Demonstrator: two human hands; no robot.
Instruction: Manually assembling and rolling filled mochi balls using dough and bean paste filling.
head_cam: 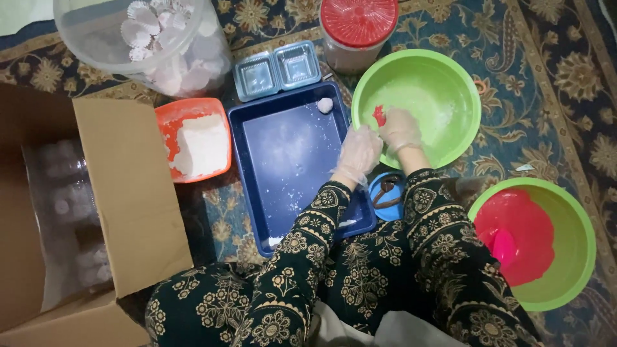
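Over the far green bowl (pixel 450 83), the gloved right hand (pixel 400 128) pinches a small red lump (pixel 379 115), likely soft, sticky dough, best held lightly by fingertips. Beside it, the left hand (pixel 357 153) curls at the bowl's rim, holding nothing visible.

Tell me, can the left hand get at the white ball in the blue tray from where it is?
Probably yes. The left hand sits at the blue tray's right edge, and the white ball lies just beyond it in the far corner, with nothing between.
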